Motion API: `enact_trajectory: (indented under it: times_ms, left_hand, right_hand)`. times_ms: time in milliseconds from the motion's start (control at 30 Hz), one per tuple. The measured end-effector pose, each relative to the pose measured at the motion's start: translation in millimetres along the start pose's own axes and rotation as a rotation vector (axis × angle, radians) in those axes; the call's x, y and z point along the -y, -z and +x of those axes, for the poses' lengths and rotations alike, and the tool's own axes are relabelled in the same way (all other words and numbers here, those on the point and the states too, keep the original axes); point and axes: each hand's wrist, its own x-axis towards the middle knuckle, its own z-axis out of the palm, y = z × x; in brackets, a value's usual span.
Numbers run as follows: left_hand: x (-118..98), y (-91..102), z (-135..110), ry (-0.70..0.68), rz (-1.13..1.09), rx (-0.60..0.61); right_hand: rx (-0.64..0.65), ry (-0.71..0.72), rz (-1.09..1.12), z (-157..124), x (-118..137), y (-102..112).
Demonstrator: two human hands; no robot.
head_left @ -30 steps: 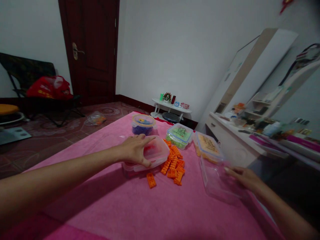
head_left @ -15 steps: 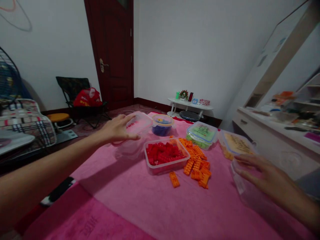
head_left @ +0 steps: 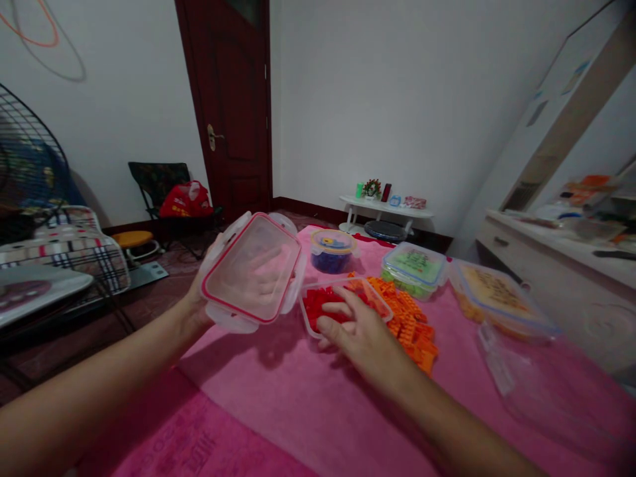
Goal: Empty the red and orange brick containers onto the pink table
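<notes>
My left hand (head_left: 199, 301) grips a translucent container lid (head_left: 238, 275) with a red seal, its underside tilted toward me. Fingers show through the plastic behind it. My right hand (head_left: 362, 331) reaches over a clear container (head_left: 313, 333) of red toy building bricks (head_left: 314, 305). Its fingers are apart and curved, with nothing visible in them; whether they touch the bricks or rim I cannot tell. A pile of orange building bricks (head_left: 410, 318) lies right of that container, partly behind my right hand.
Behind stand a round tub (head_left: 330, 258) of blue pieces and a green-lidded container (head_left: 412, 265). A yellow-lidded container (head_left: 497, 291) and a clear empty-looking container (head_left: 541, 391) stand at right. A pink cloth (head_left: 298, 411) covers the table.
My left hand has turned the lid so its red-sealed underside faces me. My right hand has left the clear container at right and moved left over the red bricks.
</notes>
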Motion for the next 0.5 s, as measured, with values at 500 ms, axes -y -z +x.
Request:
enact_trajectory:
  times_ms: [500]
  left_hand:
    - [55.5,15.7,-14.0,-0.136,0.723,0.255]
  right_hand:
    - [-0.176,-0.027,0.516,48.3,0.2,-49.0]
